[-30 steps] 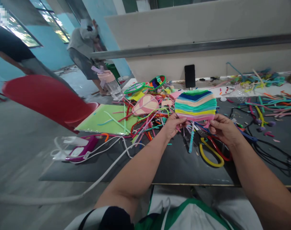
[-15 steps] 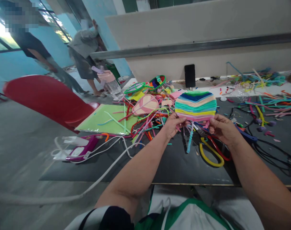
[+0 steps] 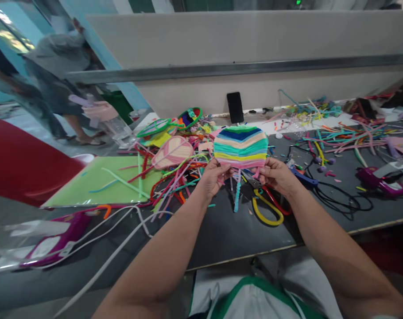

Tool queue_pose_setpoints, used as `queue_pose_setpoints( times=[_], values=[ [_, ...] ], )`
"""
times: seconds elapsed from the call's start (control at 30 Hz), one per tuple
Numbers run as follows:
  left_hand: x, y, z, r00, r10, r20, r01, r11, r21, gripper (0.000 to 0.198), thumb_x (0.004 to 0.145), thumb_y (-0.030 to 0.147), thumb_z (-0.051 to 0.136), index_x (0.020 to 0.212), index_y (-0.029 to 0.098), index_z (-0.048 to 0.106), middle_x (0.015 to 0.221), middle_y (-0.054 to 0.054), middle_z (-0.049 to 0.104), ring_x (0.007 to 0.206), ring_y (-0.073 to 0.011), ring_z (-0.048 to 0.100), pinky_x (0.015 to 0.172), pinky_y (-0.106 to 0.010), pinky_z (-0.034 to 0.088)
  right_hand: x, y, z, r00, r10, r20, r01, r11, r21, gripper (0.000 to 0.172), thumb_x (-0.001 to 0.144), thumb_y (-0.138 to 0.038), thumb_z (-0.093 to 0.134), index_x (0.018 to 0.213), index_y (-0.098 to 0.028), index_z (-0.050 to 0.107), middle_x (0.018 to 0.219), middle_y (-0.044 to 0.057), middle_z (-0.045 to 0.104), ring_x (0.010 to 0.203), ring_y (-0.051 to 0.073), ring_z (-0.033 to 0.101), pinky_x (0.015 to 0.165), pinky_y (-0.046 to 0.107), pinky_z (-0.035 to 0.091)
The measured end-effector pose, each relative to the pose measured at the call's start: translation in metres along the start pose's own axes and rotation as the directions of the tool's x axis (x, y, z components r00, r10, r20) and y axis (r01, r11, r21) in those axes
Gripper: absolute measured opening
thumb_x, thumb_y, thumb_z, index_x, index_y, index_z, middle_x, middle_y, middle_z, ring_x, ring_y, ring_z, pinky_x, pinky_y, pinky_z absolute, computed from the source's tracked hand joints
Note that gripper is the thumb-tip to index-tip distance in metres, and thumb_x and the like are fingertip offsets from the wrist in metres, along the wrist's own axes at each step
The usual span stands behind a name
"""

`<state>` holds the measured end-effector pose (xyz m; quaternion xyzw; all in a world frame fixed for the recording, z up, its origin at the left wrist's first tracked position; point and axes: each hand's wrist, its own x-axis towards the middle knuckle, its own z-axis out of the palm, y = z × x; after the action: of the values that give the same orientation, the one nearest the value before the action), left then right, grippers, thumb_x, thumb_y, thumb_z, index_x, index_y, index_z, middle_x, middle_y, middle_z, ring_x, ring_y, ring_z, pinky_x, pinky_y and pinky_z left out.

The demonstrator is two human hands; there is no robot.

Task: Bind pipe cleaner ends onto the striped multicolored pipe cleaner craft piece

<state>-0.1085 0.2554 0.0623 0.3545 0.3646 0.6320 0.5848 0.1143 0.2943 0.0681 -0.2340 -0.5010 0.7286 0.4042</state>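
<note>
Between my two hands is a striped fan made of pipe cleaners (image 3: pixel 240 146), with green, blue, cream, teal, yellow and pink rows. A twisted light-blue handle (image 3: pixel 237 197) hangs down from its lower edge. My left hand (image 3: pixel 214 176) pinches the lower left corner, and my right hand (image 3: pixel 275 176) pinches the lower right corner. Just below the right hand lie scissors (image 3: pixel 267 212) with one yellow and one red handle loop. To the left, a pink leaf-shaped pipe cleaner piece (image 3: pixel 173 153) rests on a heap of loose pipe cleaners (image 3: pixel 178 181).
A green plastic-wrapped pack (image 3: pixel 105 177), a purple power strip (image 3: pixel 58 239) with white cords and a clear bottle (image 3: pixel 105 119) stand left. A black phone (image 3: pixel 235 107) leans at the back. Black cable (image 3: pixel 337 199) and another purple strip (image 3: pixel 384 181) lie right. Two people stand beyond.
My view has turned to the right, so the table's contents appear farther left and more of its right side shows. Both hands still hold the fan in much the same way.
</note>
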Motion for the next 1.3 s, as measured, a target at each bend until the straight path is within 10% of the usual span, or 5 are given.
queue_pose_setpoints(
  times=[1.3],
  values=[
    [-0.003,-0.001,0.006,0.987,-0.129,0.100,0.131,0.991,-0.009,0.015,0.070,0.011,0.066,0.085,0.010,0.064,0.083,-0.012,0.072,0.083,-0.0237,0.070,0.083,-0.040,0.054,0.006,0.001,0.000,0.983,-0.112,-0.145,0.119,0.992,0.043,0.028,0.064,-0.023,0.078,0.082,-0.021,0.057,0.072,-0.003,0.069,0.043,0.005,0.053,0.042,0.017,0.044]
  ],
)
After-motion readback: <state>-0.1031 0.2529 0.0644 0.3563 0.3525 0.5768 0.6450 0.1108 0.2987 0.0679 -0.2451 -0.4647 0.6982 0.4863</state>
